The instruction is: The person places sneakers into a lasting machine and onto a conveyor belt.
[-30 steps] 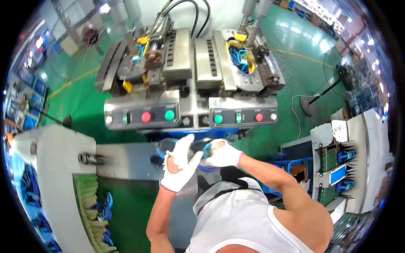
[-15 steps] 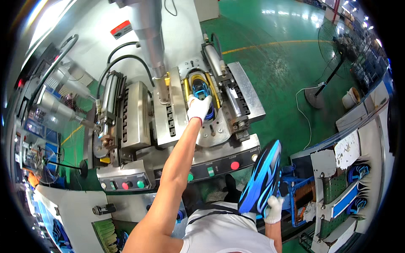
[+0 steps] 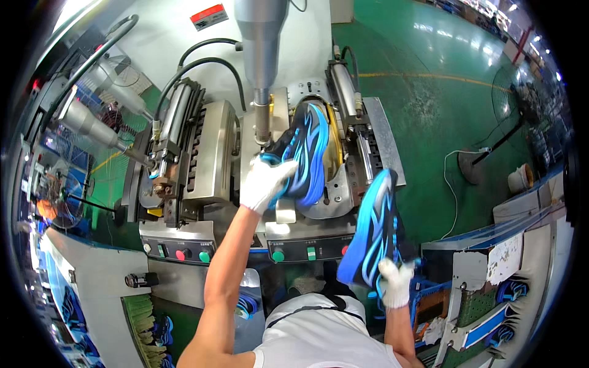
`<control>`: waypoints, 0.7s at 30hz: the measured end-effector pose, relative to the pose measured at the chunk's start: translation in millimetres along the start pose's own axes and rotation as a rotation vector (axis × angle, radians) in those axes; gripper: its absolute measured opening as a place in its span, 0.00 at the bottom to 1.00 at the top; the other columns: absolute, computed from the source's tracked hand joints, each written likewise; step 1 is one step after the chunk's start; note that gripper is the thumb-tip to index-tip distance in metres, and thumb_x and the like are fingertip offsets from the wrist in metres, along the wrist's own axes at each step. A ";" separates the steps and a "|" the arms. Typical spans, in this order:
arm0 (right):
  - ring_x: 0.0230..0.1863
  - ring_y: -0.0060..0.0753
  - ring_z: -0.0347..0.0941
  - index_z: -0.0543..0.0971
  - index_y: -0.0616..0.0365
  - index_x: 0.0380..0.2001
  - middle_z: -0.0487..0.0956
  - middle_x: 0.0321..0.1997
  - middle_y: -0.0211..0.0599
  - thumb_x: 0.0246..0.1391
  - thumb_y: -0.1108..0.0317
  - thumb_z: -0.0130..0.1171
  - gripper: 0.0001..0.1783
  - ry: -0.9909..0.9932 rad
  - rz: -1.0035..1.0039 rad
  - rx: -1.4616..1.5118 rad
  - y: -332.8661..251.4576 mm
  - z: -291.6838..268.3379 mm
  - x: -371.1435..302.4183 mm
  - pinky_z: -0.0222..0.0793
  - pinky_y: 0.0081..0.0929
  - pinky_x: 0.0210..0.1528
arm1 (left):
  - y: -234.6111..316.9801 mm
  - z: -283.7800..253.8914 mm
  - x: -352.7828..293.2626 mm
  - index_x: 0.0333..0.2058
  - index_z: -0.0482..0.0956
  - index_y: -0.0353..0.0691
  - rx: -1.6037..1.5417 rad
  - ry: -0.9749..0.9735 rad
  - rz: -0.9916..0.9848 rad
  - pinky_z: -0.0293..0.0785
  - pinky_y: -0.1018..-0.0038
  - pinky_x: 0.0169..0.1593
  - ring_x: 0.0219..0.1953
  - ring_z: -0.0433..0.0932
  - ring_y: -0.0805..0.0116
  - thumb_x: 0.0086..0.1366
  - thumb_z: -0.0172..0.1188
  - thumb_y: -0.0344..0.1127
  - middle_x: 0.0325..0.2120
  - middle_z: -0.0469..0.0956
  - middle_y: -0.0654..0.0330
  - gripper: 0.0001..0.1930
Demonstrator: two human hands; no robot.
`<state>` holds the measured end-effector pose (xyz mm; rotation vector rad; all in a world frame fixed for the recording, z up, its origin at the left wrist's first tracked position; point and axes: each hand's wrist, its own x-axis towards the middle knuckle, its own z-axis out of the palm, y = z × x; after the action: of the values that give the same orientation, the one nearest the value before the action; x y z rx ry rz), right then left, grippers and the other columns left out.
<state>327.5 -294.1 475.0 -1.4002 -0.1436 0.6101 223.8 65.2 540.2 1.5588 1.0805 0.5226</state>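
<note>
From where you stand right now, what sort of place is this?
Probably a shoe factory: there's a machine with push buttons, a blue shoe in the left hand, a second shoe in the right hand, and more shoes at lower left.

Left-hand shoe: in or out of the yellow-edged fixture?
Out. The left hand holds the shoe tipped over the fixture, its side facing the camera.

Looks steeply down from head height, near both hands [image 3: 265, 183]. Faces the machine [image 3: 211, 153], with green floor [image 3: 423, 153] beyond, in wide fisheye.
</note>
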 end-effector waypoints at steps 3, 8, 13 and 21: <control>0.44 0.30 0.81 0.74 0.61 0.58 0.83 0.46 0.35 0.54 0.76 0.69 0.28 -0.266 0.068 -0.090 -51.5 94.7 82.8 0.78 0.29 0.51 | -31.3 -62.6 -103.7 0.50 0.82 0.38 -0.011 -0.010 0.000 0.78 0.71 0.44 0.36 0.80 0.74 0.56 0.73 0.36 0.36 0.83 0.64 0.22; 0.43 0.37 0.81 0.79 0.59 0.45 0.83 0.45 0.41 0.48 0.66 0.73 0.21 -0.515 -0.166 -0.315 -7.0 225.9 293.9 0.79 0.34 0.48 | -86.1 -111.0 -255.4 0.58 0.72 0.34 -0.022 0.106 -0.073 0.73 0.68 0.60 0.52 0.76 0.71 0.49 0.71 0.27 0.49 0.80 0.58 0.35; 0.54 0.53 0.81 0.85 0.63 0.40 0.82 0.53 0.57 0.46 0.45 0.62 0.30 -0.220 -0.461 -1.405 84.5 309.7 329.3 0.75 0.42 0.56 | -229.7 -120.9 -479.8 0.57 0.73 0.27 0.536 0.733 -0.644 0.73 0.61 0.59 0.52 0.79 0.53 0.43 0.78 0.40 0.51 0.79 0.47 0.42; 0.18 0.21 0.67 0.75 0.46 0.25 0.76 0.21 0.24 0.56 0.67 0.69 0.11 -0.614 -0.108 -0.403 76.3 269.2 343.7 0.58 0.28 0.19 | -347.8 -116.8 -431.2 0.62 0.68 0.33 0.235 1.109 -0.938 0.70 0.59 0.63 0.59 0.77 0.48 0.54 0.73 0.54 0.54 0.79 0.45 0.44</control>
<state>472.6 110.0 365.6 -1.5343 -0.8650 0.9422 -202.7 -250.0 342.0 0.6721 2.5811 0.5914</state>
